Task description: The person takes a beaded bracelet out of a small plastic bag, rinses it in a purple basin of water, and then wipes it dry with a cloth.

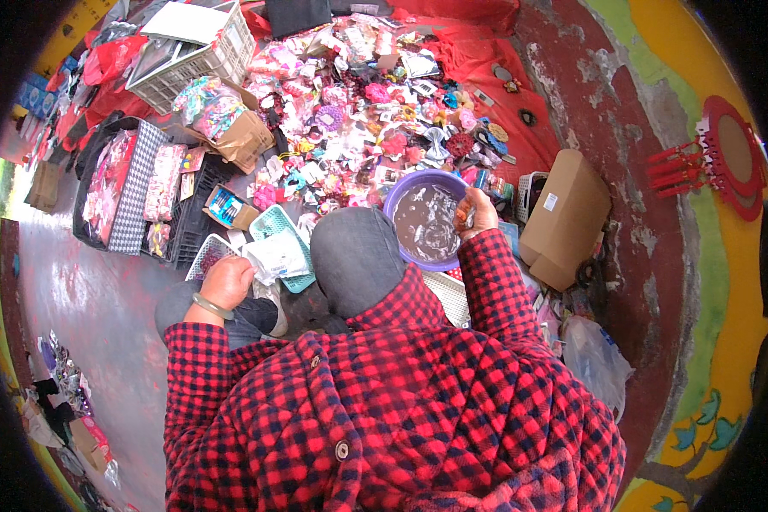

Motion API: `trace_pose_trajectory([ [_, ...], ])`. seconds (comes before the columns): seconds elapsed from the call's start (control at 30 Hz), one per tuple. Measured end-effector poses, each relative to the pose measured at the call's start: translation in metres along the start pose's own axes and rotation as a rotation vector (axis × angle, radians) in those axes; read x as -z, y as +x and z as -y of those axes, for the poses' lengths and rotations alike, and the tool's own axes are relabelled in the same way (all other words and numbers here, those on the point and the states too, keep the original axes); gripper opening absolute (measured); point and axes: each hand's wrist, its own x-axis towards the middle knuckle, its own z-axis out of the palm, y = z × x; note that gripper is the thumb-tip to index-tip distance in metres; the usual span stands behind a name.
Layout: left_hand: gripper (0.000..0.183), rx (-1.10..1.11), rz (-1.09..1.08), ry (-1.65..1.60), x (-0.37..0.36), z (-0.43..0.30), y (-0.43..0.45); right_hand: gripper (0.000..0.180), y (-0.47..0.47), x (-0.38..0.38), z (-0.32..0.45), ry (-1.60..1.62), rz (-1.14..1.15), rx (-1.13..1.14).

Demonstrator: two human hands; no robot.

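Note:
My left hand [226, 281], with a pale bangle at its wrist, pinches the edge of a white plastic packet [280, 256]. The packet lies over a mint-green plastic basket [304, 281]; a white basket [200, 259] is partly hidden behind my hand. At the right rim of a purple plastic basin [393, 192], my right hand [480, 214] has its fingers curled around a small orange item [464, 210], too small to name. Shiny clear plastic pieces [435, 221] lie inside the basin. My grey-trousered knee [358, 256] rises between the two hands.
Hair ornaments and packaged trinkets [358, 115] spread over a red cloth [518, 128] ahead. To the left stand a plastic crate [192, 73], an open cardboard box [246, 137] and a houndstooth case [137, 192]. A cardboard box [566, 221] leans near the wall on the right.

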Motion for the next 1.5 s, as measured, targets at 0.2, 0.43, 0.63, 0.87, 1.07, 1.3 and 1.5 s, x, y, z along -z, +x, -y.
trace_pose_trajectory([
  [0.2, 0.018, -0.006, 0.006, 0.027, 0.001, -0.001, 0.003, 0.025, 0.010, 0.001, 0.001, 0.007, -0.008, -0.002],
  [0.43, 0.019, -0.010, -0.017, 0.037, 0.000, 0.000, 0.000, 0.015, 0.007, 0.003, 0.001, 0.033, -0.020, -0.037],
  [0.63, 0.020, 0.000, -0.014, 0.037, 0.000, 0.002, -0.002, 0.018, 0.020, 0.015, -0.002, 0.011, -0.067, -0.061],
  [0.87, 0.021, 0.009, -0.023, 0.052, 0.002, 0.004, -0.010, 0.026, 0.019, 0.038, -0.005, 0.049, 0.376, -0.209],
  [1.07, 0.022, 0.022, -0.003, 0.046, 0.002, 0.003, -0.011, 0.032, 0.013, 0.063, -0.006, -0.001, 0.333, -0.123],
  [1.3, 0.022, 0.045, 0.002, 0.030, 0.005, 0.003, -0.016, 0.028, -0.014, 0.043, 0.003, 0.451, 0.200, -0.129],
  [1.5, 0.023, -0.026, -0.076, 0.013, 0.000, 0.005, -0.018, 0.034, -0.016, 0.042, 0.013, 0.485, 0.401, -0.154],
])
